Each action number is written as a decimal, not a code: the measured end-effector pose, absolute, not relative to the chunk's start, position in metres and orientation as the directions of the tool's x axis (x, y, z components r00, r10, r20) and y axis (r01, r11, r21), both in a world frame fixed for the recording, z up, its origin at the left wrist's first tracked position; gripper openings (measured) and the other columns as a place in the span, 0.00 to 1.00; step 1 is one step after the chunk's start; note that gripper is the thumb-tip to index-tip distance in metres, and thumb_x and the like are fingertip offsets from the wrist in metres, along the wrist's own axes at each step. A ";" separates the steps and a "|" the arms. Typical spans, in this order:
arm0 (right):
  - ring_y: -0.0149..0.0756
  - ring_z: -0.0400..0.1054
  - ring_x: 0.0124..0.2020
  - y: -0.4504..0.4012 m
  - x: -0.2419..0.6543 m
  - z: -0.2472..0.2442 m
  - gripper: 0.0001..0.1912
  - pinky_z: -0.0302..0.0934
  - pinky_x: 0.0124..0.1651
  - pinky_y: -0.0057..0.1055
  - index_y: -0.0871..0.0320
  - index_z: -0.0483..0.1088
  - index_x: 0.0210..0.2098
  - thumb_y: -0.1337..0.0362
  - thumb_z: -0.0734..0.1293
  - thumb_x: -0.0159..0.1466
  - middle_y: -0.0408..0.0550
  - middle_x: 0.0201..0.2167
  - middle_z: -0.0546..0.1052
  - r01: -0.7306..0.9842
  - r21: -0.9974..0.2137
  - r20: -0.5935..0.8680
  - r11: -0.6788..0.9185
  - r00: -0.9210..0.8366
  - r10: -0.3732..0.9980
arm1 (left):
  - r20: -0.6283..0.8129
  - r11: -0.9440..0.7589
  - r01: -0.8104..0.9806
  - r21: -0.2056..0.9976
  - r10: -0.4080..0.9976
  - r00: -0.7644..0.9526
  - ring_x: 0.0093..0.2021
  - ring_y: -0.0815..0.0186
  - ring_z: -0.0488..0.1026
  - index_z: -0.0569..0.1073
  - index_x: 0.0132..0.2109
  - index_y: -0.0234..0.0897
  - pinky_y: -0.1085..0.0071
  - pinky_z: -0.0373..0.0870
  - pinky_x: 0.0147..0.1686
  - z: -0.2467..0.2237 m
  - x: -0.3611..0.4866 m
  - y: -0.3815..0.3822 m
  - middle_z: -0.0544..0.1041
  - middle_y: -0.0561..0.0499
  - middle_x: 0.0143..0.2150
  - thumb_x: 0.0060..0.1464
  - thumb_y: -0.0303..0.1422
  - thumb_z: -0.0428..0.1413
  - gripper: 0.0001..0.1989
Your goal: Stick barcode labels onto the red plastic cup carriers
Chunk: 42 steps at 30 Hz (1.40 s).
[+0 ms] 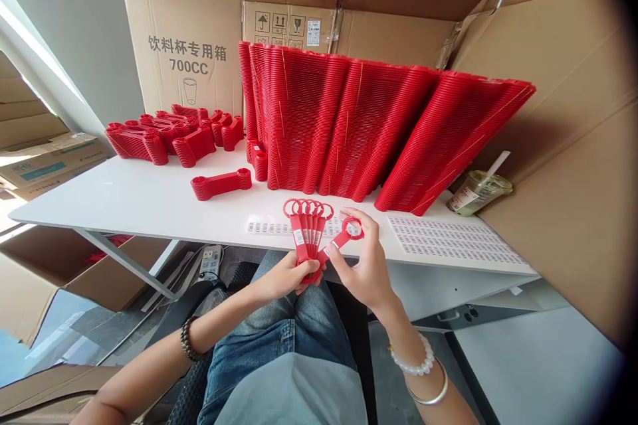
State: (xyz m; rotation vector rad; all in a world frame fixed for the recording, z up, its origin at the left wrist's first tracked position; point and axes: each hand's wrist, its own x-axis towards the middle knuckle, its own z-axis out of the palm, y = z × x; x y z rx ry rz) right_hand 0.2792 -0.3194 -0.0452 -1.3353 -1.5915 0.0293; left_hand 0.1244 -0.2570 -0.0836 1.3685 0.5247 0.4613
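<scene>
My left hand (294, 272) is closed around the lower ends of a fan of red plastic strips (310, 229) with a ring at each end. Small white barcode labels show on several of them. One more red strip (339, 239) slants out to the right of the fan. My right hand (366, 262) grips it, the thumb pressing near its white label and the fingers behind its ring. Behind the fan, a sheet of barcode labels (269, 226) lies on the white table (149, 192), partly hidden by the strips. A second label sheet (453, 239) lies to the right.
Tall stacks of red strips (309, 119) lean at the back, with smaller bundles (184, 136) at left and one short stack (222, 184) nearer. A drink cup (478, 192) with a straw stands tilted at right. Cardboard (184, 46) walls the back; an open box (100, 272) sits below left.
</scene>
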 end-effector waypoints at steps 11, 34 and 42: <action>0.43 0.53 0.69 -0.302 0.321 -0.063 0.39 0.55 0.67 0.49 0.47 0.44 0.67 0.61 0.66 0.63 0.54 0.70 0.51 0.366 -0.910 0.208 0.194 -0.002 0.978 | -0.025 0.064 -0.009 0.998 0.516 0.856 0.18 0.76 0.56 0.67 0.38 0.33 0.76 0.54 0.18 -0.084 0.118 -0.253 0.69 0.55 0.25 0.54 0.39 0.51 0.12; 0.41 0.72 0.44 -0.298 0.323 -0.057 0.41 0.66 0.53 0.48 0.49 0.50 0.66 0.51 0.70 0.59 0.56 0.58 0.67 0.577 -0.805 0.267 0.140 0.141 0.953 | -0.086 -0.032 0.105 0.994 0.358 0.930 0.21 0.75 0.60 0.68 0.34 0.34 0.78 0.57 0.19 -0.067 0.104 -0.247 0.69 0.54 0.25 0.54 0.35 0.51 0.08; 0.43 0.70 0.51 -0.270 0.355 -0.063 0.19 0.63 0.55 0.48 0.54 0.63 0.56 0.55 0.59 0.68 0.55 0.51 0.74 0.694 -0.679 0.409 0.239 0.088 0.908 | 0.061 -0.106 0.014 0.994 0.674 0.736 0.20 0.75 0.57 0.70 0.29 0.33 0.76 0.56 0.20 -0.045 0.085 -0.218 0.68 0.55 0.23 0.53 0.41 0.53 0.14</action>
